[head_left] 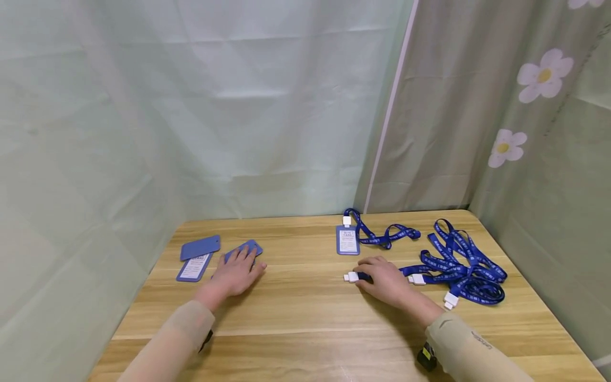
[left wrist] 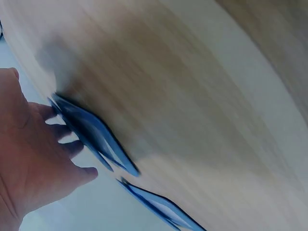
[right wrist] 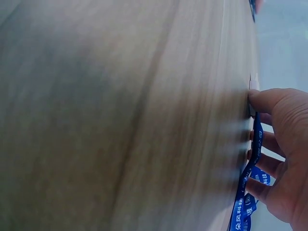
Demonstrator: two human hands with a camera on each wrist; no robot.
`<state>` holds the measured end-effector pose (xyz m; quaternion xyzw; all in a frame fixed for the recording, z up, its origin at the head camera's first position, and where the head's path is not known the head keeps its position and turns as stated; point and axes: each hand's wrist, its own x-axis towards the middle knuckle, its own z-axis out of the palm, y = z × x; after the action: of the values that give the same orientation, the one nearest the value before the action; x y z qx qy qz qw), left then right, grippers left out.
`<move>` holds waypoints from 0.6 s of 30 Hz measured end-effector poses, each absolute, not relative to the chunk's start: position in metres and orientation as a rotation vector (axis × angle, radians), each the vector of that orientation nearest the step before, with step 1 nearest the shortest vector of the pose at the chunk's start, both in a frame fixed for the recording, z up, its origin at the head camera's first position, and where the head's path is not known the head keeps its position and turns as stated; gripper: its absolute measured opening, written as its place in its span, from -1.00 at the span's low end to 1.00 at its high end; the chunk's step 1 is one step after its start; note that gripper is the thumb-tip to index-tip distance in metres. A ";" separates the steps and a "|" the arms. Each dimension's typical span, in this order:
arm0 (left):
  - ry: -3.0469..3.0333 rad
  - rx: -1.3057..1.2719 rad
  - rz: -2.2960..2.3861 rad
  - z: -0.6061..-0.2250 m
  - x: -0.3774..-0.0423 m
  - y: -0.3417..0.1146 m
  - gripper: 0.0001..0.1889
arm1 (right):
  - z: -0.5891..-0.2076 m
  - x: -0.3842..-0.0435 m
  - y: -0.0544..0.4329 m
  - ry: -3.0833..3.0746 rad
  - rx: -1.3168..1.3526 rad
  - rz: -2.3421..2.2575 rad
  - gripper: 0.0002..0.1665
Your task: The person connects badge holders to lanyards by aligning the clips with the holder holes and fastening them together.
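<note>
On the left, my left hand [head_left: 236, 275] lies over a blue badge holder [head_left: 255, 246], fingers outstretched and touching it; most of the holder is hidden. Seen edge-on in the left wrist view, the fingertips meet the blue holders [left wrist: 113, 144]. My right hand [head_left: 385, 281] pinches a blue lanyard [right wrist: 258, 137] just behind its white clip [head_left: 352, 277], which points left along the table. Two more badge holders [head_left: 200, 247] overlap left of my left hand, one with a printed card showing.
Behind my right hand, a badge holder [head_left: 347, 241] is attached to a lanyard [head_left: 382, 237]. At the right lies a tangled pile of blue lanyards [head_left: 470, 273] with white clips [head_left: 451, 300]. Curtains [head_left: 267, 106] surround the wooden table [head_left: 296, 329] at the back and sides.
</note>
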<state>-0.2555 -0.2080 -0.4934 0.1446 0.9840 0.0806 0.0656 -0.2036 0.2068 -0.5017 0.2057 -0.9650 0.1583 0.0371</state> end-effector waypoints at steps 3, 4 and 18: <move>2.967 0.515 0.205 -0.495 -0.255 -0.197 -0.15 | -0.501 -0.203 0.207 -2.963 0.630 0.490 -0.58; 2.966 0.538 0.191 -0.494 -0.254 -0.193 -0.16 | -0.501 -0.203 0.207 -2.963 0.631 0.488 -0.58; 2.937 0.814 0.124 -0.488 -0.240 -0.152 -0.25 | -0.503 -0.204 0.207 -2.976 0.609 0.489 -0.58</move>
<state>-0.2400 -0.1518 -0.4875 0.2665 0.9619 0.0406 0.0458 -0.2036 0.2070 -0.5029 0.1980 -0.9667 0.1588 0.0325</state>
